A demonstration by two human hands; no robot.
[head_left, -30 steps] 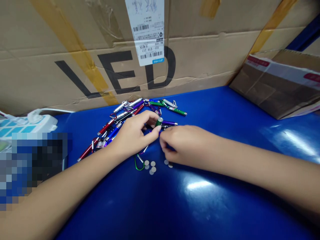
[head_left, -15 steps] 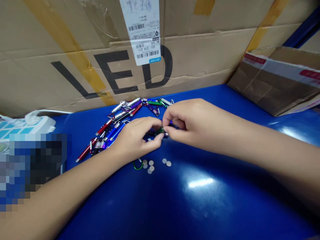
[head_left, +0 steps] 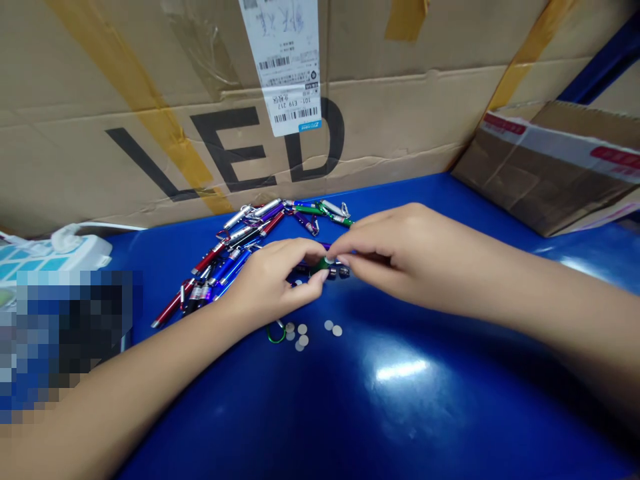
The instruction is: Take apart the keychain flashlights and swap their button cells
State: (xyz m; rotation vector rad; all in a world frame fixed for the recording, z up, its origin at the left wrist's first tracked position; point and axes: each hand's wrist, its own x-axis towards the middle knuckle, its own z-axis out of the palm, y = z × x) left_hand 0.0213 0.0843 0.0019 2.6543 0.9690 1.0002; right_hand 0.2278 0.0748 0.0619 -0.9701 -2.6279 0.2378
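Across a blue desk (head_left: 425, 413), before a cardboard box (head_left: 400, 120) lettered LED, held a green tube (head_left: 319, 266) mid-frame, pinched between thumb and finger of the left hand (head_left: 273, 270). Had the right hand (head_left: 405, 247) at its upper end, fingertips together; could not tell whether gripping anything. Saw pale discs (head_left: 303, 341) below frame centre, metallic pens (head_left: 225, 265) left of centre.

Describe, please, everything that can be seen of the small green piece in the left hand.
The small green piece shows only in part: a short, shiny green body, apparently metal, with a paler upper end. It is pinched between the thumb and fingers of the left hand, over the blue table. The fingertips of the right hand are at its upper end; whether they touch it is unclear. Fingers hide the rest, so its full length and lower end cannot be seen.
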